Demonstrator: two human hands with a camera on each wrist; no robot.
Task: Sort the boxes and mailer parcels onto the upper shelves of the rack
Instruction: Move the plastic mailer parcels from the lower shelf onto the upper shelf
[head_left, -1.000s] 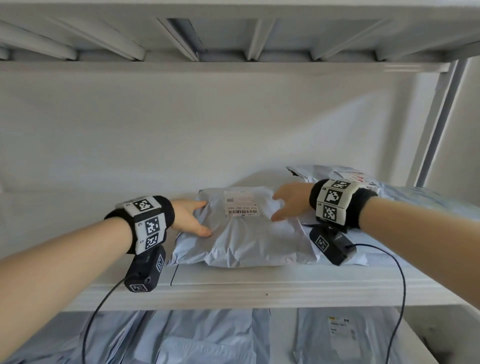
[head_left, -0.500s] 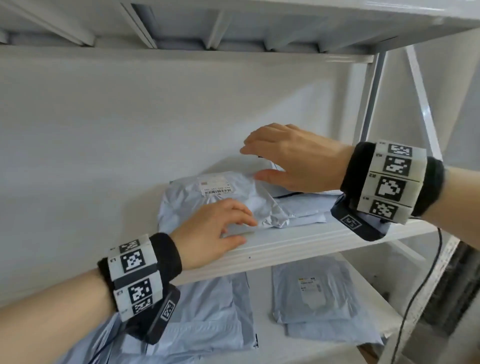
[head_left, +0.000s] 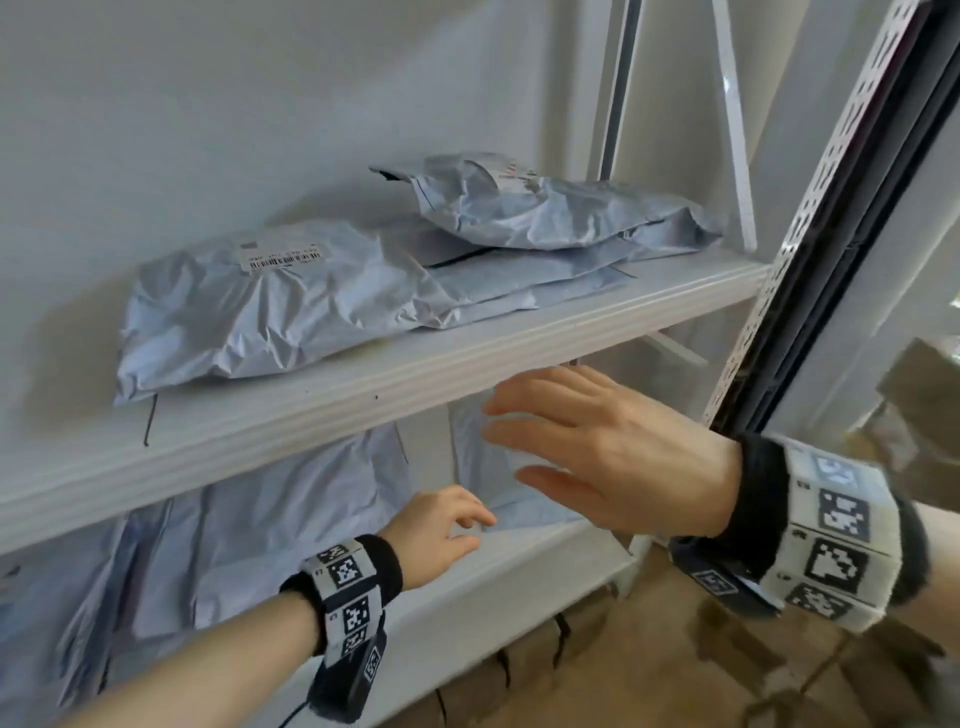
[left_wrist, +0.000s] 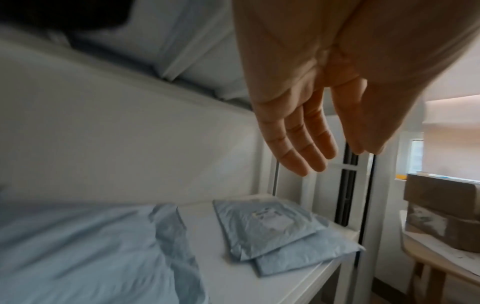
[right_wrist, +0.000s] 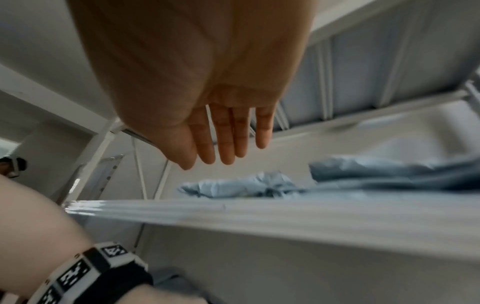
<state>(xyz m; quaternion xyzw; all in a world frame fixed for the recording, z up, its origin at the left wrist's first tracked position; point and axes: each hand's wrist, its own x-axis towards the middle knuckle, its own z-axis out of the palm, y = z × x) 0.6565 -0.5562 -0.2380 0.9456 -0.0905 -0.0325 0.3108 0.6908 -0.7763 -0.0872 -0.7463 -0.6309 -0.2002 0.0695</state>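
both hands (head_left: 613, 447) off labelled mailer (head_left: 270, 301), lowered below shelf (head_left: 363, 395), empty.

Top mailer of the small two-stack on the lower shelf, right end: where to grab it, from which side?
Judging by its pose, take the top mailer by its front-right corner, from the shelf's open front. It lies flat and thin, skewed across the mailer beneath, so fingers should slide under that edge, thumb on top. Both hands are empty.

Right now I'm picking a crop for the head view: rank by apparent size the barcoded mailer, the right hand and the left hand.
1. Barcoded mailer.
2. Right hand, enlarged by nearness to the camera.
3. Left hand.
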